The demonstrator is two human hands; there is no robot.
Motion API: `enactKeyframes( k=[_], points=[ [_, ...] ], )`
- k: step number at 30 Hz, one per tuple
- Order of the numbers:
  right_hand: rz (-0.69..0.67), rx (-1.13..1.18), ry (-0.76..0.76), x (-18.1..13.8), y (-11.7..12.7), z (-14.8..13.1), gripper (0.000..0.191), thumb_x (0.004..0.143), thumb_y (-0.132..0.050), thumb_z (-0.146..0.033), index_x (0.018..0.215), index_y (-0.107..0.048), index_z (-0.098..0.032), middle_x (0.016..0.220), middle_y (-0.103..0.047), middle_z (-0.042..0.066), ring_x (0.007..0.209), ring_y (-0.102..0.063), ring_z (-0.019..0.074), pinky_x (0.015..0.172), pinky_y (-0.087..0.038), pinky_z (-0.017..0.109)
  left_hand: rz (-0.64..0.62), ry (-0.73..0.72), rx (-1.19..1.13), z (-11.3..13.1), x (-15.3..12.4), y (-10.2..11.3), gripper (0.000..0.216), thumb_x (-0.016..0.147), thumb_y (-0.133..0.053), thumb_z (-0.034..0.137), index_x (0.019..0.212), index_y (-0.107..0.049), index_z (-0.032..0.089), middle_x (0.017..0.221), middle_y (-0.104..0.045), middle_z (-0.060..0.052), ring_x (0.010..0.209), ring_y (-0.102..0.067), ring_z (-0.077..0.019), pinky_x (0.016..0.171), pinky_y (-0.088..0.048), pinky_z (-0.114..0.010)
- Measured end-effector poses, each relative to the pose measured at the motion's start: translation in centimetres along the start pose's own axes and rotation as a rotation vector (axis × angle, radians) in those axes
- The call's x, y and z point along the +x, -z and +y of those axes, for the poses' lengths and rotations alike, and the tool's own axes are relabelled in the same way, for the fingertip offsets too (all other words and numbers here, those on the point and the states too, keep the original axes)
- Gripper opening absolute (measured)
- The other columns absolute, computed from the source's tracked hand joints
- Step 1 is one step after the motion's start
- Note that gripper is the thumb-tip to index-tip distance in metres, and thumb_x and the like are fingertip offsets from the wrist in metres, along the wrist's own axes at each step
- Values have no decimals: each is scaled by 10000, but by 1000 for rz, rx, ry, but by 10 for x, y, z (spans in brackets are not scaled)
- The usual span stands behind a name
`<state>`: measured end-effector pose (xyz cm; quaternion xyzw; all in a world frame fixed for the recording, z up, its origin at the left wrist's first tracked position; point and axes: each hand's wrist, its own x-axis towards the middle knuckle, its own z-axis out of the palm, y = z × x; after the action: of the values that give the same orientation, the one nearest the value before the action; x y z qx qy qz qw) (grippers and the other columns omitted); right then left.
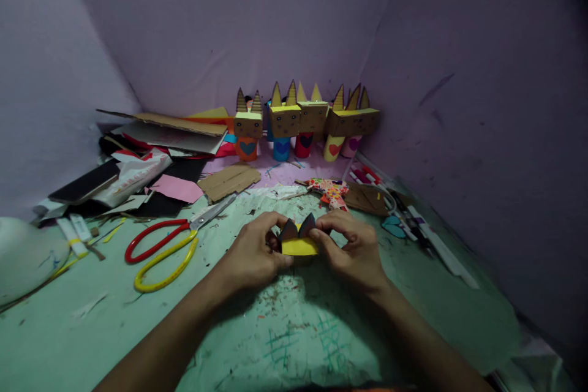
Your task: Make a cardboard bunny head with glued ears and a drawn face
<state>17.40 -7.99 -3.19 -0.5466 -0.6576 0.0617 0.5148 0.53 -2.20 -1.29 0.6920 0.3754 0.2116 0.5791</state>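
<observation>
While the scissors [160, 251] lie clear at left, my left hand [252, 254] pinches one end of the yellow-banded cardboard head [299, 247] close over the counter [294, 331]. My right hand [353, 251] pinches the other end, apparently steadying its ears [288, 230].

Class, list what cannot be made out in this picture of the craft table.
Head view: lower body of the yellow-topped cardboard piece, covered by the left hand and right hand.
Head view: faces on the cardboard figures at the back, too small and dim.
Head view: what lies under the paper pile, covered by its top sheets.
</observation>
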Motion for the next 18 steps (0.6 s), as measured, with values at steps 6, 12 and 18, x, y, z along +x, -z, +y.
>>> enactKeyframes(
  k=[6,12,18],
  points=[
    [60,-60,84,-1,-1,1,128,762,-586,-152,668,-602,-237,616,-648,-4,591,-590,185,742,-477,424,6,-25,20,-3,0,-1,349,542,-617,97,871,-538,179,751,-535,0,648,-477,-137,562,-378,-278],
    [77,-87,126,-2,-1,0,136,762,-579,-122,694,-601,-238,616,-653,-20,554,-604,164,853,-479,467,7,-20,49,-2,0,1,355,542,-625,105,881,-551,183,746,-542,2,659,-485,-145,568,-375,-273],
    [99,-131,134,-5,-2,0,129,761,-577,-128,693,-599,-236,611,-651,-15,545,-604,166,882,-476,496,-3,-25,42,-2,0,1,378,550,-624,105,915,-554,176,740,-535,3,644,-473,-137,552,-361,-265]
  ],
)
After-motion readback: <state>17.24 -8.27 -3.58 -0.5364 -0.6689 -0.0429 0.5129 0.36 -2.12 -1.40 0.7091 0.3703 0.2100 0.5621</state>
